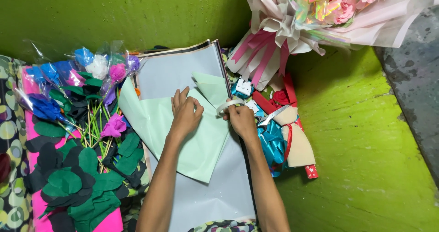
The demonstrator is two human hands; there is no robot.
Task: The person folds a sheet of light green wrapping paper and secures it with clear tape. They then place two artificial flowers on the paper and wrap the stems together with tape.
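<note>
A pale mint-green paper sheet point(151, 117) lies folded on a stack of grey wrapping sheets point(173, 72). My left hand point(185, 113) presses flat on the green sheet near its folded upper corner point(211, 86). My right hand point(241, 120) is shut on a roll of clear tape point(227, 106) at the sheet's right edge, touching the paper.
Artificial flowers in blue, pink, purple and white with green stems point(91, 104) and dark paper leaves point(77, 181) lie at left. A wrapped pink bouquet point(315, 12) stands at top right. Scissors point(274, 114), blue ribbon point(272, 145) and a red rose point(281, 96) sit right of my hand.
</note>
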